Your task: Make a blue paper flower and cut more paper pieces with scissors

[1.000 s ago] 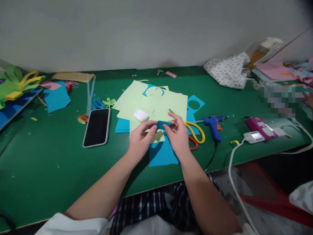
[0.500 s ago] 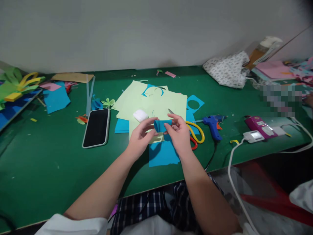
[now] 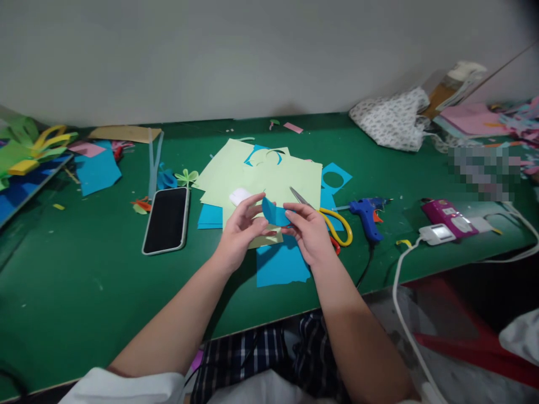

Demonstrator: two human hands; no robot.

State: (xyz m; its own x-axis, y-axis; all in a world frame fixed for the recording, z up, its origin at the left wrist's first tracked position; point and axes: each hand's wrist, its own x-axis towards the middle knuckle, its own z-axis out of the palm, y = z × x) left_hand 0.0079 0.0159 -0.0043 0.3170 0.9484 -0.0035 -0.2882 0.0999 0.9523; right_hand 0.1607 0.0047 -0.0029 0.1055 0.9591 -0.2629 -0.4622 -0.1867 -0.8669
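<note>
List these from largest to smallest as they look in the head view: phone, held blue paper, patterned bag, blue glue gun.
1. Patterned bag
2. Phone
3. Blue glue gun
4. Held blue paper, partly covered by the right hand

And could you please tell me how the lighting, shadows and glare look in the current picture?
Head view: dim light overall, upper right corner darkened; head view: a shadow on the green table beside the left forearm; head view: no strong glare on the held blue paper; head view: a pixelated patch at right hides detail.
</note>
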